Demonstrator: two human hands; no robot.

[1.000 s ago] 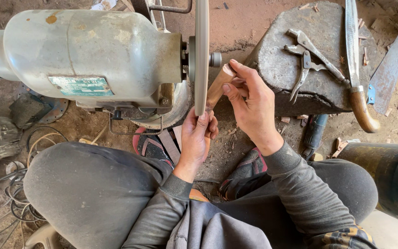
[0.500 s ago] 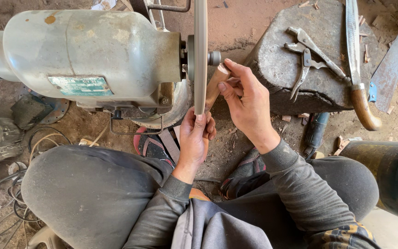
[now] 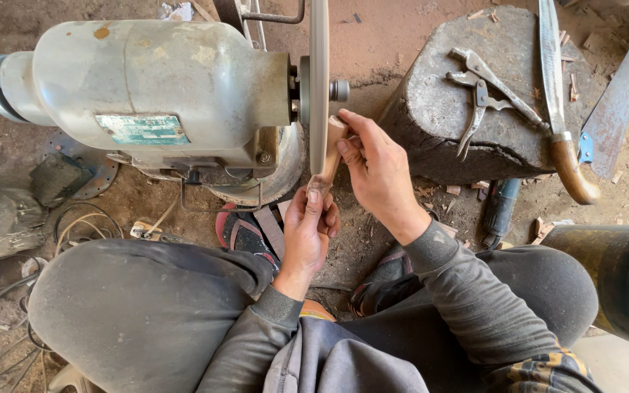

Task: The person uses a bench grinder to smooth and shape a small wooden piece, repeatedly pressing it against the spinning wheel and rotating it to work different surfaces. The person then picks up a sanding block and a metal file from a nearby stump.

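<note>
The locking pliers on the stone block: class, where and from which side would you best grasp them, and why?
Probably grip the locking pliers by their two spread handles, coming from above on the near side. The handles point toward the person and lie flat on the stone block; the saw blade crowds the far right.

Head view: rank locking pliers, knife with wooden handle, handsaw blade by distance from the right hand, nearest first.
From the right hand:
1. Locking pliers, on the stone block, just right of the hand.
2. Knife with wooden handle, lying across the block's right edge.
3. Handsaw blade, on the ground past the block, far right.
</note>
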